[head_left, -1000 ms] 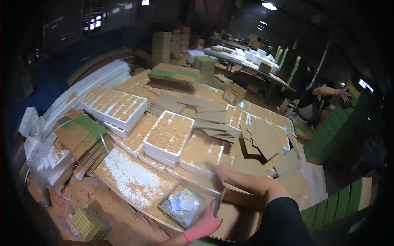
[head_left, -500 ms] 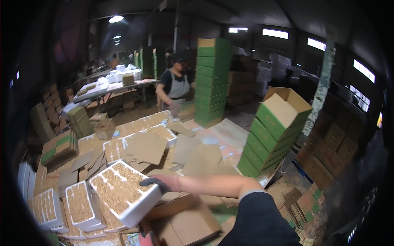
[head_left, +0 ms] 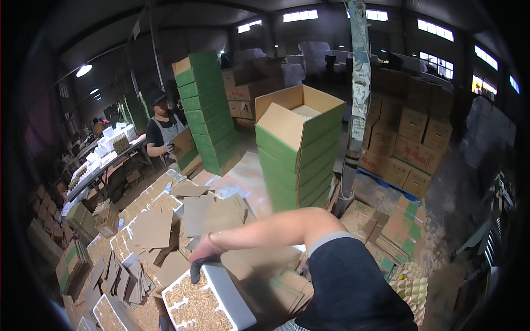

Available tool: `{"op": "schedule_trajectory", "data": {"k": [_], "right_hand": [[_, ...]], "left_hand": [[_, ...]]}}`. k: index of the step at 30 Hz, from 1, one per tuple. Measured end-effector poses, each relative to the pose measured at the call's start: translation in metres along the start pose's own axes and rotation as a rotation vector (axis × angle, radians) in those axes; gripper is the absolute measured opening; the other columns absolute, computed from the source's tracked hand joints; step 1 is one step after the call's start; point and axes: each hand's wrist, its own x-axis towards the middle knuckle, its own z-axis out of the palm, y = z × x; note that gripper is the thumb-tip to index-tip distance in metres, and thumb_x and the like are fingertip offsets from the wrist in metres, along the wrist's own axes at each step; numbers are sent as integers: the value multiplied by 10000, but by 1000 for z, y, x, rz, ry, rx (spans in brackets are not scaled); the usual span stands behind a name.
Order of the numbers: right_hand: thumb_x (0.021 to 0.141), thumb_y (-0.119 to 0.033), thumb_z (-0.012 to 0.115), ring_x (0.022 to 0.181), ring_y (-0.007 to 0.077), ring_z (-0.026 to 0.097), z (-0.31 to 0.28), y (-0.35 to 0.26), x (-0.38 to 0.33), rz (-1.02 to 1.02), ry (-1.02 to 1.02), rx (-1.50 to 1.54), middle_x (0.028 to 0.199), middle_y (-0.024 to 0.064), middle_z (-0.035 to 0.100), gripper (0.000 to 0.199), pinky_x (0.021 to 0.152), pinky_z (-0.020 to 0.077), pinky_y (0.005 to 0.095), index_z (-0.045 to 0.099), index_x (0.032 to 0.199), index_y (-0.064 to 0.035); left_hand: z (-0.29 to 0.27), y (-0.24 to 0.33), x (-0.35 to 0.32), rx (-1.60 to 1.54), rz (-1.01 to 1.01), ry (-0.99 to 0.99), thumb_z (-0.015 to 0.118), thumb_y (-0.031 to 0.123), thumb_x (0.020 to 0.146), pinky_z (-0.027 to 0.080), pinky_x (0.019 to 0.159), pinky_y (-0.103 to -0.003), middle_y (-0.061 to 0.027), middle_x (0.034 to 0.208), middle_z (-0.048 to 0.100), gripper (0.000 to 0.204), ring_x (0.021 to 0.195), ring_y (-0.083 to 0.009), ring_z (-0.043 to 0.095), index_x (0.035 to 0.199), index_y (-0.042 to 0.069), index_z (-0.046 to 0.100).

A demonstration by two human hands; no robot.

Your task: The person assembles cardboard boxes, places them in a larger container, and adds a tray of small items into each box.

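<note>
My right hand point(head_left: 201, 258), in a pink and dark glove, grips the far edge of a white tray point(head_left: 229, 295). The tray is filled with small tan pieces point(head_left: 193, 309) and sits low in the view, in front of my chest. My bare forearm runs from my dark sleeve point(head_left: 348, 281) leftward to the tray. My left hand does not show. A stack of green-and-brown cartons point(head_left: 295, 165) stands just beyond my arm, and its top carton is open.
Loose brown cardboard sheets point(head_left: 152, 229) and more filled white trays point(head_left: 110, 314) cover the floor at left. A taller green carton stack point(head_left: 207, 110) stands behind them. A person in an apron point(head_left: 163, 132) works by a long table point(head_left: 102, 163). A pillar point(head_left: 356, 110) and brown cartons point(head_left: 414, 138) are at right.
The view has swung from the floor rows round to the right, toward the carton stacks. The filled white tray is now up off the rows, held in my right hand.
</note>
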Motion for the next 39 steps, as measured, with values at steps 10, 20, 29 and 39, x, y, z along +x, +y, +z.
{"op": "schedule_trajectory", "data": {"k": [10, 20, 29, 39], "right_hand": [[715, -211, 702, 1090, 324, 600, 96, 74, 76, -515, 953, -1513, 1175, 192, 614, 375, 913, 491, 402, 664, 1035, -20], [847, -410, 659, 1129, 345, 548, -7, 114, 23, -586, 1410, -259, 1231, 183, 530, 546, 954, 453, 432, 524, 1232, -47], [878, -192, 493, 883, 417, 641, -123, 373, 144, 142, 1210, -612, 954, 255, 652, 273, 807, 526, 480, 652, 981, 4], [776, 50, 520, 963, 330, 608, 45, 77, -27, -1068, 1104, -646, 1018, 142, 627, 328, 898, 493, 381, 640, 1062, -56]], "left_hand": [[-3, 4, -1, -30, 153, -117, 464, 176, 969, 458, 809, -311, -99, 1031, 618, 296, 921, -165, 527, 1187, -6, 545], [0, 10, -25, 181, 114, -4, 477, 128, 974, 446, 902, -306, -91, 1174, 602, 369, 1020, -161, 551, 1312, -20, 488], [48, 31, -30, 368, -105, 216, 494, 202, 953, 451, 940, -372, -204, 1170, 630, 422, 1059, -286, 605, 1318, -10, 508], [-74, -116, -60, 88, -220, 614, 559, 222, 896, 501, 878, -394, -195, 1071, 663, 356, 980, -350, 635, 1181, 18, 619]]}}
